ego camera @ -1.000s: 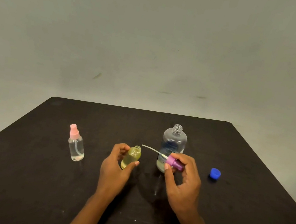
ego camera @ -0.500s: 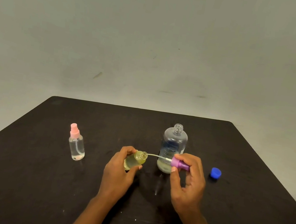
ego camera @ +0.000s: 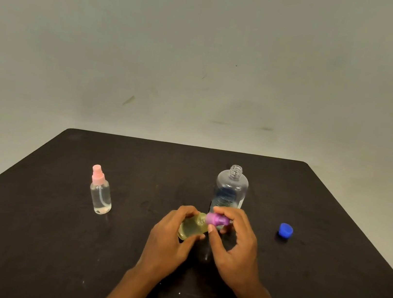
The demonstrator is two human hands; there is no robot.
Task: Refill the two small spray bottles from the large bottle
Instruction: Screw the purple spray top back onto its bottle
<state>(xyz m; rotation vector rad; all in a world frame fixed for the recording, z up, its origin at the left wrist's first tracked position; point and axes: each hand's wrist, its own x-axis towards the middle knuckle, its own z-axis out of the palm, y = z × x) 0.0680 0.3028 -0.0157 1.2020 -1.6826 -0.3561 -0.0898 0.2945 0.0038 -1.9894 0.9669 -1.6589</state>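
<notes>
Partly behind hands [ego camera: 234,246]: sprayer [ego camera: 216,220], yellow bottle [ego camera: 191,228].

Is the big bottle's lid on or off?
Off. The large bottle shows a bare threaded neck, and a blue cap lies apart on the table.

**Table layout**

On the table [ego camera: 22,250]: capped spray bottle [ego camera: 101,192] stands left, large bottle [ego camera: 231,189] centre-rear, loose cap [ego camera: 285,230] well right of it. Second small bottle [ego camera: 191,228] – tilted, between left hand [ego camera: 168,241] and right hand [ego camera: 237,246] – just before the large bottle.
</notes>
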